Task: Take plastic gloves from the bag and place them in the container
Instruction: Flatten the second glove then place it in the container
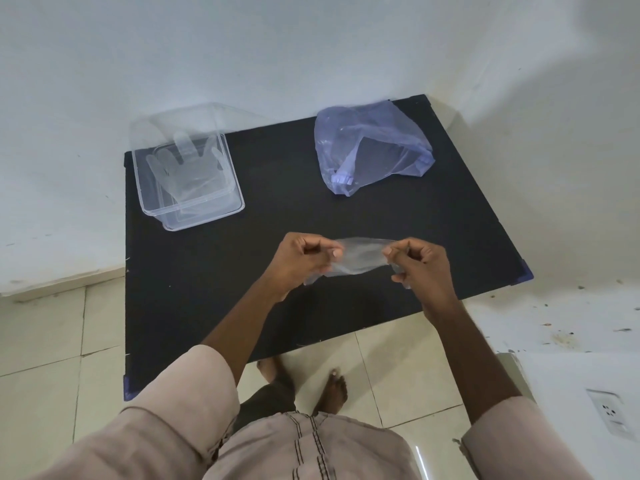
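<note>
We are pinching a glove [360, 258] crosswise between left hand [300, 260] and right hand [420, 264]; container [187, 174] (one glove inside) is sitting far-left, nearer our left.

A black table [277, 306] carries a clear container [157, 206] beyond the left fingers [313, 252] and a bag [372, 147] beyond the right fingers [403, 256].

Crumpled clear plastic glove [360, 258] stretched mid-frame; second flat clear plastic glove [188, 168] inside open clear rectangular container [207, 211], upper left; bluish translucent plastic bag [374, 147] slumped upper right.
</note>
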Motion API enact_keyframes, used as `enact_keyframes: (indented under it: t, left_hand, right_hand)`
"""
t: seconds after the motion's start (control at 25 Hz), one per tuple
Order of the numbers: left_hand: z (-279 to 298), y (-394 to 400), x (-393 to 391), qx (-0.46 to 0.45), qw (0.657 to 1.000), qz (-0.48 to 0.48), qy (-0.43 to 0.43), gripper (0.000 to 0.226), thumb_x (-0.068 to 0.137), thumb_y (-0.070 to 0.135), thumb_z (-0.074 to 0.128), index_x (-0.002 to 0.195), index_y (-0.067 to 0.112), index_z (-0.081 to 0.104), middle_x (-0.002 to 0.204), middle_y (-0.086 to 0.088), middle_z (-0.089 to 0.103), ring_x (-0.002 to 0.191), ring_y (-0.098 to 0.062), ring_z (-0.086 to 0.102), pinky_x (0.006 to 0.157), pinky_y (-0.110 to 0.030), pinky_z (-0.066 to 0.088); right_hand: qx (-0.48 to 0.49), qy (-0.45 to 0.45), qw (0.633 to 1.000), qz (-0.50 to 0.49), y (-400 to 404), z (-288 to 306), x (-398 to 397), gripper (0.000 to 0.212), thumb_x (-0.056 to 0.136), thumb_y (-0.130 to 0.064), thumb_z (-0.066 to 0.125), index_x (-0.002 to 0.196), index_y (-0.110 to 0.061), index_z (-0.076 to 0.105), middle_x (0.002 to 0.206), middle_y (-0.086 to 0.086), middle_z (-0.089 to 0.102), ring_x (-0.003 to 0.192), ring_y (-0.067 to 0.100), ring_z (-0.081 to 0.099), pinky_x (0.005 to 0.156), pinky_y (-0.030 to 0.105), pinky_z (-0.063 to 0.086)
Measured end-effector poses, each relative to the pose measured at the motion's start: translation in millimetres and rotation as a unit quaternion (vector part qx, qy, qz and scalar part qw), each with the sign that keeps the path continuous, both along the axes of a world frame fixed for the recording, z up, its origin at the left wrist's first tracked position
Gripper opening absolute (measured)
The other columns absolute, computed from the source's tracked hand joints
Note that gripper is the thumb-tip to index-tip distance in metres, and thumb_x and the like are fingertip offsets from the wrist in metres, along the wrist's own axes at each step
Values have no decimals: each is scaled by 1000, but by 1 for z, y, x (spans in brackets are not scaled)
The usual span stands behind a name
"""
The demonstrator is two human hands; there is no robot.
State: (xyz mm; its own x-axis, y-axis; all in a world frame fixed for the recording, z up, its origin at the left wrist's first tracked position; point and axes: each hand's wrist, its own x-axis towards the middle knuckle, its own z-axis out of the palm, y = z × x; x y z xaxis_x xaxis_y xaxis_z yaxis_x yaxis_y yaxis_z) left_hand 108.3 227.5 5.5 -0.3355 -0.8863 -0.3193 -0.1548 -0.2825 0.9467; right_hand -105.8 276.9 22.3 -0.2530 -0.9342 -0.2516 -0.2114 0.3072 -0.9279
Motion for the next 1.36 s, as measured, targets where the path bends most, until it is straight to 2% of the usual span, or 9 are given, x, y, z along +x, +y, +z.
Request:
enact_keyframes:
  t: [0.2, 0.36, 0.52, 0.68, 0.92, 1.04, 1.12, 1.24, 1.36]
  left_hand:
    - [19, -9, 0, -13, 999, 34, 31, 20, 88, 10, 67, 104, -1, 72, 100, -26, 72, 88, -22, 71, 76, -28, 60]
    - [34, -16, 5, -10, 999, 37, 25, 19, 88, 18, 68, 100, 4, 73, 101, -19, 74, 91, -26, 73, 75, -31, 60]
    - [45, -25, 23, 25, 998, 36, 36, 19, 89, 20, 66, 98, 4, 71, 103, -16, 75, 90, -22, 72, 75, -34, 59]
    - [51, -39, 49, 48, 994, 72, 63, 11, 90, 15, 65, 91, 7, 72, 97, -17, 75, 88, -23, 71, 85, -38, 58]
    - [57, -79, 120, 47, 983, 145, 98, 22, 88, 8, 63, 102, -8, 67, 93, -17, 72, 91, -23, 70, 92, -37, 55]
    - [58, -105, 159, 25, 988, 123, 84, 24, 86, 8, 67, 107, -4, 68, 102, -20, 72, 94, -26, 70, 91, -36, 56]
    - [61, -123, 186, 17, 987, 143, 75, 21, 87, 13, 67, 103, -1, 70, 101, -20, 72, 88, -24, 69, 89, -37, 57]
    - [67, -154, 224, 15, 981, 177, 84, 12, 90, 16, 65, 90, 7, 72, 83, -6, 75, 75, -16, 69, 83, -35, 59]
    - [82, -187, 254, -8, 976, 201, 82, 12, 90, 9, 62, 82, 9, 71, 78, -3, 74, 76, -17, 69, 83, -35, 57]
  right_hand:
    - [3, -17, 999, 42, -10, 19, -4, 13, 90, -20, 63, 87, -9, 70, 86, 2, 69, 77, 12, 65, 58, 17, 52]
    - [-15, -34, 998, 53, -25, 36, 2, 14, 90, -23, 63, 93, -12, 73, 94, 4, 72, 86, 15, 68, 61, 19, 53]
    - [-24, -40, 996, 75, -40, 50, 19, 12, 89, -20, 64, 90, -14, 73, 90, 4, 72, 82, 10, 66, 62, 23, 54]
    - [-22, -67, 993, 92, -59, 55, 45, 12, 90, -17, 62, 86, -10, 72, 88, 10, 73, 83, 16, 69, 63, 27, 54]
    - [29, -149, 982, 109, -115, 57, 122, 18, 93, -13, 57, 82, -15, 71, 88, 11, 75, 86, 23, 72, 81, 40, 56]
    - [30, -149, 979, 138, -145, 61, 162, 24, 95, -12, 54, 76, -16, 68, 83, 9, 74, 83, 23, 71, 84, 41, 57]
    - [31, -142, 976, 160, -164, 67, 191, 25, 96, -11, 52, 76, -15, 66, 83, 7, 74, 84, 24, 71, 83, 40, 56]
    - [34, -133, 975, 173, -195, 77, 230, 22, 96, -12, 51, 77, -13, 61, 89, 11, 72, 85, 25, 69, 83, 36, 55]
    - [29, -128, 975, 182, -237, 90, 263, 22, 95, -7, 49, 76, -13, 57, 85, 12, 70, 78, 24, 68, 77, 31, 54]
